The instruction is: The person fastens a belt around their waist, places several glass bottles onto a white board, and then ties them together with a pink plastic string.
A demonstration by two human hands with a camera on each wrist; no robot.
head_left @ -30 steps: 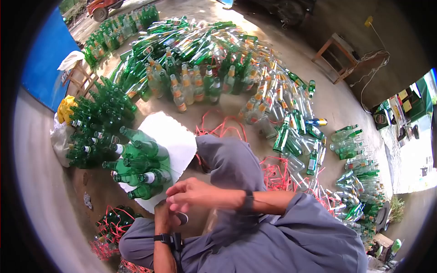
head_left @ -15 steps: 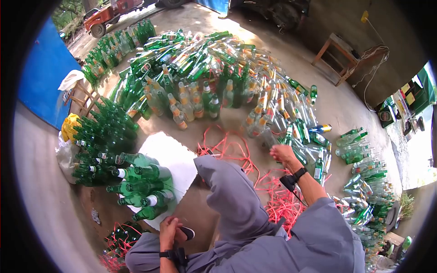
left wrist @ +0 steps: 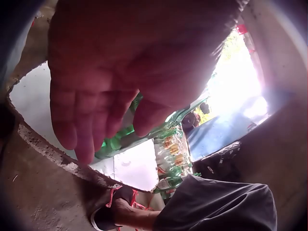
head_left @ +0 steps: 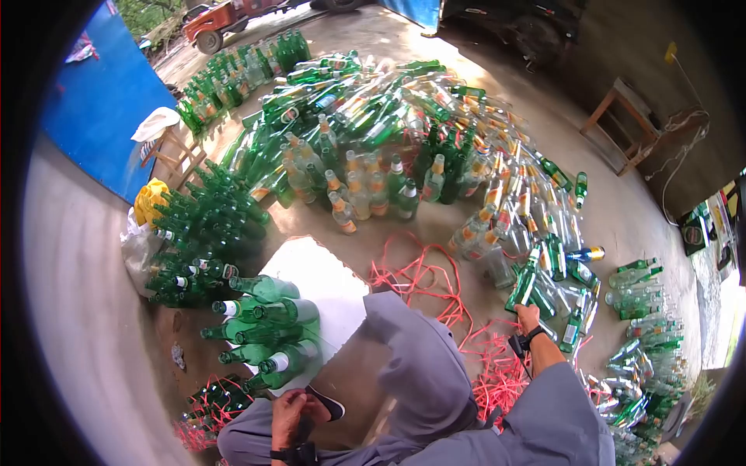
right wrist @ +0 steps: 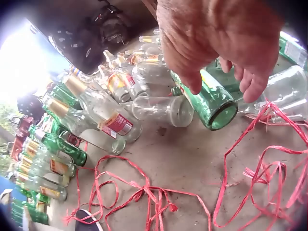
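In the head view my right hand point(head_left: 528, 315) is at the base end of a green bottle point(head_left: 525, 281) that leans on the right side of the pile. From the right wrist, this hand point(right wrist: 221, 43) hangs over the green bottle point(right wrist: 211, 101), thumb at one side and fingers at the other; firm contact cannot be told. My left hand point(head_left: 288, 412) is held low by the knee, below several green bottles point(head_left: 272, 330) on a white board point(head_left: 339, 299). The left wrist view shows that hand point(left wrist: 115, 72) empty, its fingers loosely extended.
Red plastic strands point(head_left: 497, 373) lie tangled on the floor beside the right leg. A large bottle heap point(head_left: 388, 101) spreads ahead, standing green bottles point(head_left: 210, 217) are at the left, and more bottles point(head_left: 633, 287) line the right. A wooden stool point(head_left: 622, 116) stands by the wall.
My right hand has moved away from the left hand, across to the right, and now reaches the green bottle. The left hand has stayed low near the board. The head view has shifted.
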